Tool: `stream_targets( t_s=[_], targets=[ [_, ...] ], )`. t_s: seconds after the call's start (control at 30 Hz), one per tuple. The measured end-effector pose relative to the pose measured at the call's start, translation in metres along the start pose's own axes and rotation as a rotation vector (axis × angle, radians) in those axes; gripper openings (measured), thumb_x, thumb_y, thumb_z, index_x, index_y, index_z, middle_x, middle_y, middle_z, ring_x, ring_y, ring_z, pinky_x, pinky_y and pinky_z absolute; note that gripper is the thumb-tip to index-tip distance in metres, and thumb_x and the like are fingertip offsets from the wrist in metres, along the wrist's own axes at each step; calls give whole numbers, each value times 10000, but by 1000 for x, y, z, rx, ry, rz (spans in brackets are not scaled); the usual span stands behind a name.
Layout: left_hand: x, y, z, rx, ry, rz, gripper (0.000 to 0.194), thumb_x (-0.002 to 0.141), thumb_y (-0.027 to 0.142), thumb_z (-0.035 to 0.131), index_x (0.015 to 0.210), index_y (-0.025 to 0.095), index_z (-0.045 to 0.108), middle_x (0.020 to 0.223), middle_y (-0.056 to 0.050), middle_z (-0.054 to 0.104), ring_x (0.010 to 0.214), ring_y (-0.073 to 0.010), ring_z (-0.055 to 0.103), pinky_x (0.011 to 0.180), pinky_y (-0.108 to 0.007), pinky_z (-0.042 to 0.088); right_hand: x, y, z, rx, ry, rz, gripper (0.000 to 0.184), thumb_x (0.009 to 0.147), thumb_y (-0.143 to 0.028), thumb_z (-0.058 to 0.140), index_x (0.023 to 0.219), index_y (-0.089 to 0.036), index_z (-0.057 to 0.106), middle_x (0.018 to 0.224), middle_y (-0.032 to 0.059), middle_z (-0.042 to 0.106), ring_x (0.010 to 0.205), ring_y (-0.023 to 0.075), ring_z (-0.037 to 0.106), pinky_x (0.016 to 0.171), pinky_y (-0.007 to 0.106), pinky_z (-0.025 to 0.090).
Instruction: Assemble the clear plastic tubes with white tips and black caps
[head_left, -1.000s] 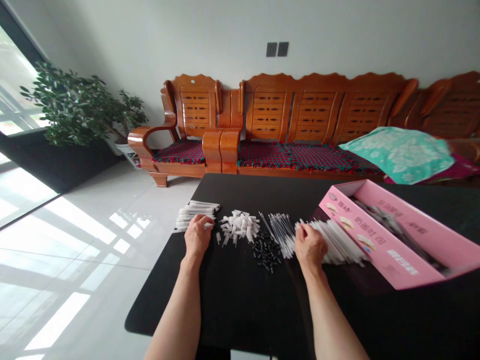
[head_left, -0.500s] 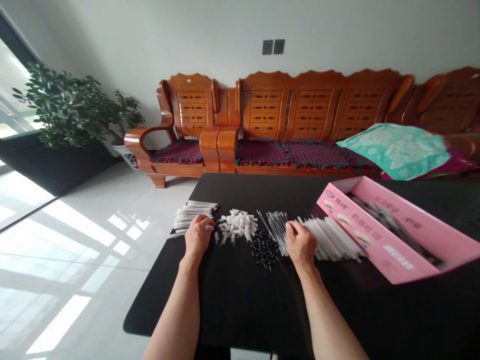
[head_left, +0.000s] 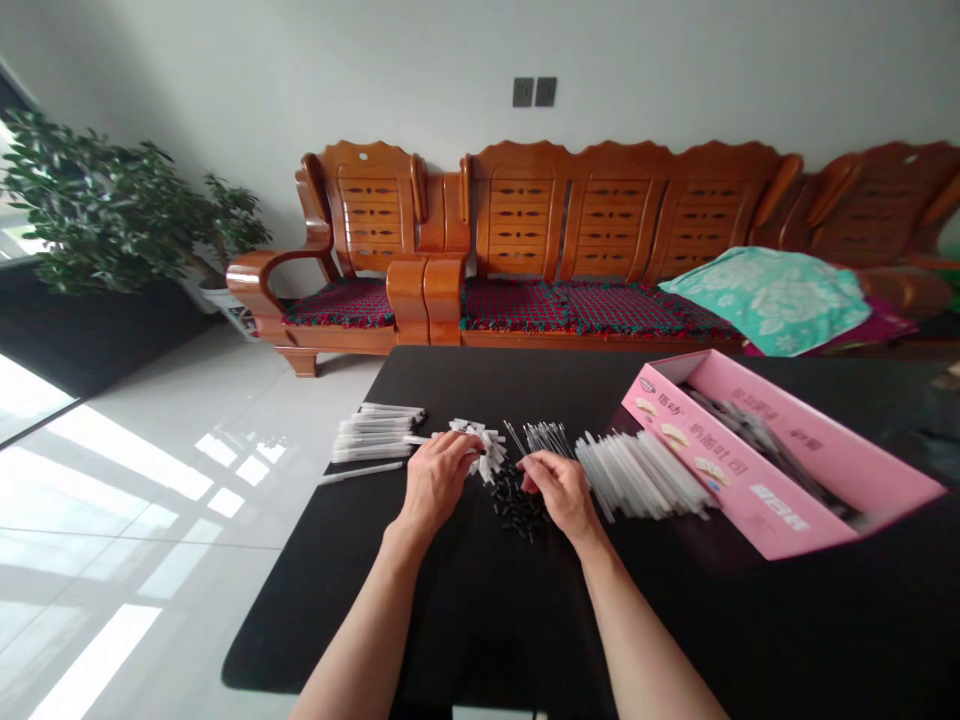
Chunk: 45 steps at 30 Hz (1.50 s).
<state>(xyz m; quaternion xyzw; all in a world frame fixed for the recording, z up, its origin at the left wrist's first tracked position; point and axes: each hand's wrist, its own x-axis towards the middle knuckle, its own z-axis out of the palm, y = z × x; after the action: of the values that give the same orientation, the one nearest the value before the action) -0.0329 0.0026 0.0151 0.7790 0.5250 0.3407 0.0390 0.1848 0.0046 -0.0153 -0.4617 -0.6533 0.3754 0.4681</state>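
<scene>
Scatter risk: black pieces [head_left: 517,515] loose on a dark table [head_left: 480,625].
Nearest, those pieces: small, unfenced; a dragged knuckle could roll some off, and black on black would hide strays. Right hand [head_left: 559,490] at their right side, thumb and fingers drawn together at the tips; cannot tell whether anything sits between. Left hand [head_left: 440,475] closed in, seemingly pinching a slim tube [head_left: 415,439], white end out on the left, something dark at the fingertips. A slack pinch could drop it among the white pieces [head_left: 491,460] just beyond. Lone tube [head_left: 361,474] lies off to the left, its end at the table edge; a bump might tip it off. Farther: stacked tubes [head_left: 379,430], thin rods [head_left: 547,437] beyond the right hand, clear tubes [head_left: 649,475] fanned just beside the pink box [head_left: 757,490]; a shove could muddle the rows.
</scene>
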Motion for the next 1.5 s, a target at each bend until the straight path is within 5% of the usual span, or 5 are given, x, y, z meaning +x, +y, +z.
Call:
stream_targets(
  t_s=[0.27,0.37,0.47,0.7,1.5],
  targets=[
    [8,30,26,-248,-107,121,214,962,228,507,1019,235,713,959,-71,702,897,-217,636,847,-335,471,0,-9,4,119,-109,47,372,948,-452,559,704,-181,633,574,-6,599,551,126,537,557,234,407],
    [2,25,33,-394,64,-64,180,926,276,580,1040,238,714,1034,-64,697,825,-187,631,794,-306,494,0,-4,5,190,-55,131,345,921,-465,585,747,-175,655,569,-1,610,496,115,498,467,225,349],
    [-2,18,41,-609,238,-376,214,885,401,641,867,203,720,766,-27,668,592,-133,562,588,-251,459,2,1,7,302,40,184,332,894,-479,609,828,-163,686,561,2,613,451,104,451,408,220,292],
    [5,6,53,-1431,176,-689,459,716,525,784,926,123,713,725,-25,658,559,-110,590,502,-214,464,2,1,10,315,-60,216,374,846,-525,637,820,-156,693,556,14,623,452,113,491,377,210,287],
    [5,-1,60,-1389,232,-632,370,770,488,763,813,127,693,683,-29,680,547,-107,616,556,-216,503,2,3,6,246,-139,224,406,896,-533,581,796,-156,690,501,-8,591,435,107,491,442,218,378]
  ],
)
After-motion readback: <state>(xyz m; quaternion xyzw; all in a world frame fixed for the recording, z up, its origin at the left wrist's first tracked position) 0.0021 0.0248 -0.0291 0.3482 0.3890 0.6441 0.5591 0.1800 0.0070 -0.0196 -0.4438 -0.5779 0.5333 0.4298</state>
